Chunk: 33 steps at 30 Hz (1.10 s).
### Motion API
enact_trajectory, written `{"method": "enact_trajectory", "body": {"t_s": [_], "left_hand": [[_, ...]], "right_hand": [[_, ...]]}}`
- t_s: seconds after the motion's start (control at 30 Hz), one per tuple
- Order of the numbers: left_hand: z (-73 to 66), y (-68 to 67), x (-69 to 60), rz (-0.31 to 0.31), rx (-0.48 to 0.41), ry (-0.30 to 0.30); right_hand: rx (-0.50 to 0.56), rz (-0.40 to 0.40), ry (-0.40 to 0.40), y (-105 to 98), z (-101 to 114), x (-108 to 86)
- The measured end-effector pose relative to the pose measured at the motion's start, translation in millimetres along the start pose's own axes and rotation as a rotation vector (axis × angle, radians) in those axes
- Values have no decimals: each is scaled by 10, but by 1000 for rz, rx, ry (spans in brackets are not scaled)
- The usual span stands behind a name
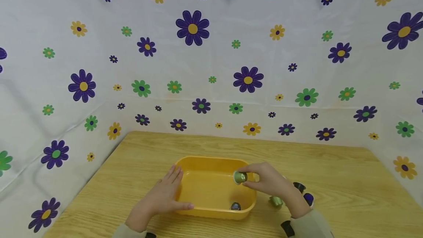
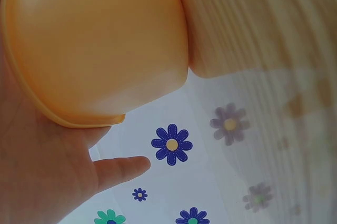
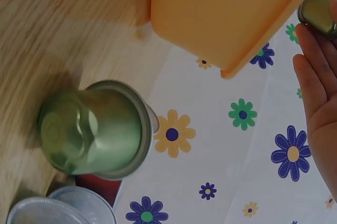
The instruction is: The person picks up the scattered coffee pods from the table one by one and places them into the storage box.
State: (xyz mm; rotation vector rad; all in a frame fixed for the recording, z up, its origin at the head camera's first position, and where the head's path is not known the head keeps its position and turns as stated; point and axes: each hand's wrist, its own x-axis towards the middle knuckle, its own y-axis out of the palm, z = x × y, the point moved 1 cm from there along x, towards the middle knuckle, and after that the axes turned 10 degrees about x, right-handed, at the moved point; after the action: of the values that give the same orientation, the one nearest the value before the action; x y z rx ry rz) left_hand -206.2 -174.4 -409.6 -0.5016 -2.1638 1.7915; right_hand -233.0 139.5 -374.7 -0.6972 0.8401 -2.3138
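Observation:
My right hand pinches a green coffee capsule between thumb and fingers, above the right end of a yellow plastic tub. In the right wrist view, the held capsule shows at the upper right edge, beyond the tub's outer wall. Fingers extended, my left hand rests against the tub's left side, its thumb along the near rim; the left wrist view shows the palm at the wall. Inside the tub, a dark capsule lies near the front right corner.
Right of the tub lie a green capsule, a black one, a purple one and another black one, partly behind my right arm. A dark object peeks out by the left sleeve. A flowered sheet surrounds the wooden table.

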Motion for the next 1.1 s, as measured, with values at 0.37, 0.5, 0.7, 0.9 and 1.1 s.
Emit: {"method": "enact_trajectory", "body": {"t_s": [0.37, 0.5, 0.7, 0.9, 1.1], "left_hand": [[9, -18, -7, -8, 13, -3], [13, -8, -3, -9, 13, -8], [6, -14, 6, -16, 28, -4], [-3, -21, -7, -12, 27, -11], [0, -9, -6, -17, 27, -6]], "right_hand": [[88, 9, -14, 75, -35, 168], [87, 36, -12, 121, -13, 229], [116, 74, -17, 166, 16, 331], [129, 93, -20, 222, 59, 415], [108, 100, -47, 259, 115, 489]]}}
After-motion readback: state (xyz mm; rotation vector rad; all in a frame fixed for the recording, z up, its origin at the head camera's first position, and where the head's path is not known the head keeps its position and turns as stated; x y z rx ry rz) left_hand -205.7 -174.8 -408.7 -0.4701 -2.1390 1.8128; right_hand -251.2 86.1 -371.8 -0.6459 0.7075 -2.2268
